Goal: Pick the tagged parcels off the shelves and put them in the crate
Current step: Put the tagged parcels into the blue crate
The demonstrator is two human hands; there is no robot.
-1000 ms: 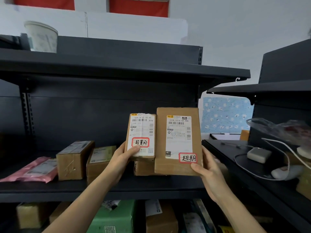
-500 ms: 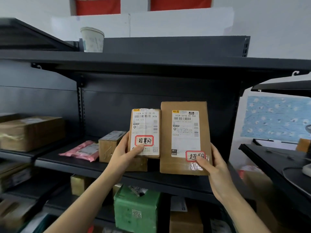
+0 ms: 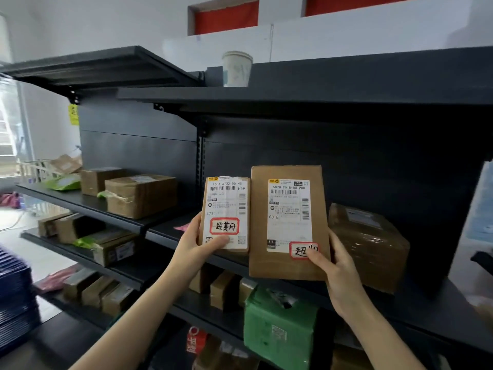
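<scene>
Parcels up in both hands, side by side in front of the dark metal shelving [image 3: 293,96]. The left hand [image 3: 196,248] pinches the small brown cardboard parcel with the white shipping label [image 3: 226,213] at its lower edge, thumb pressed on the label just under the red-bordered handwritten tag [image 3: 224,226]. The right hand [image 3: 333,268] clamps the larger flat brown cardboard parcel [image 3: 289,222] at its bottom right corner, thumb lying half across its own red-bordered tag [image 3: 300,250]. Both parcels are off the shelf and upright, edges just about touching. So this looks like the carry step: two tagged ones picked, neither delivered. No crate in sight from here, so the next move calls for turning away from the shelves to find it, keeping both grips firm. Untagged-looking brown boxes [image 3: 140,194] sit on the shelf to the left, and a green wrapped package [image 3: 280,332] below.
</scene>
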